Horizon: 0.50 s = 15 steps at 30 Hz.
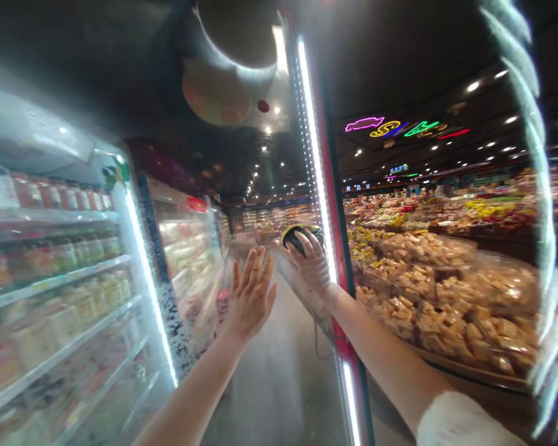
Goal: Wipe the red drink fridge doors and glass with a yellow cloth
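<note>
Left hand [251,294]: fingers apart | right hand [315,263]: clamped on black-and-yellow handheld tool [289,237], near light strip [317,161] | left: bottle shelves [56,283]

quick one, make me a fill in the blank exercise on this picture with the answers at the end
1. The right hand holds a dark object, while the left hand holds ____.
2. Bottles stand on shelves at the picture's ____ side.
3. The colour of the tall light strip beside the right hand is ____.
4. A pale sleeve shows on the person's ____ arm.

Missing words: nothing; left; white; right.
</note>
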Each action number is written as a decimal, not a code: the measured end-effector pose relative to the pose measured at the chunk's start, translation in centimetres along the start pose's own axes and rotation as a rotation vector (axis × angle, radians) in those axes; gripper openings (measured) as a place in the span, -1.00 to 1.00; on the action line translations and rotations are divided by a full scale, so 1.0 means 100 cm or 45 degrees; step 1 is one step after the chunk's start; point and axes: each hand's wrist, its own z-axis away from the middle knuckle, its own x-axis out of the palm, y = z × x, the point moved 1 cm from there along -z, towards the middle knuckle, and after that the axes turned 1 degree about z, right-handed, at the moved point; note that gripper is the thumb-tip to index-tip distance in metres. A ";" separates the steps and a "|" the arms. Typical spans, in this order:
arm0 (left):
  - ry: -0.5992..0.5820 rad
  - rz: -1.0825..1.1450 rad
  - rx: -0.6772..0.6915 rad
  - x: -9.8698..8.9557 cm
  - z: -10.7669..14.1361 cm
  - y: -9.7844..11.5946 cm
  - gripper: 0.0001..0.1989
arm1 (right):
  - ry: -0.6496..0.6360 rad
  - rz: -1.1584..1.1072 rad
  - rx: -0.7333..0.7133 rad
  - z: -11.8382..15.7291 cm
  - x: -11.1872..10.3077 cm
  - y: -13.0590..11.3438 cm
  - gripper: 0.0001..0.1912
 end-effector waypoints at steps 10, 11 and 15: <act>-0.030 -0.061 0.049 0.008 -0.026 0.020 -0.24 | -0.160 0.210 0.066 -0.041 -0.050 0.064 -0.55; -0.043 -0.068 0.049 0.009 -0.025 0.022 -0.25 | -0.177 0.212 0.057 -0.026 -0.050 0.066 -0.53; -0.086 -0.054 0.091 0.016 -0.023 0.029 -0.28 | -0.190 0.204 -0.021 0.015 -0.046 0.070 -0.52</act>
